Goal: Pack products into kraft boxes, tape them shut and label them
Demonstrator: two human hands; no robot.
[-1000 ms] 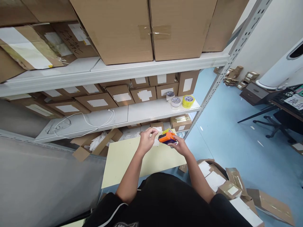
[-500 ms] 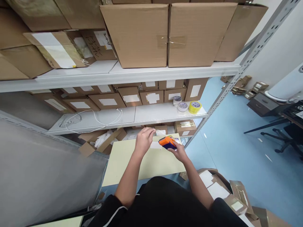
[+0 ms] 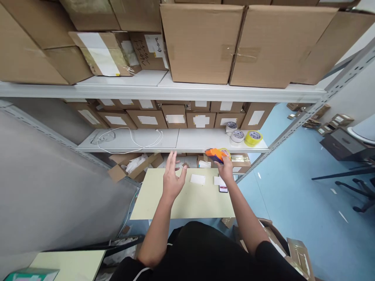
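Gripping the orange tape dispenser with curled fingers, the right hand is near the far right corner of the table, while the left hand, thumb spread from its fingers, hovers beside a white label.

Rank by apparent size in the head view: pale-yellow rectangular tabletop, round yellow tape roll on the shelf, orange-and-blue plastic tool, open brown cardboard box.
1. Pale-yellow tabletop
2. Open brown box
3. Yellow tape roll and orange-and-blue tool: unsure, they look alike; tool partly hidden
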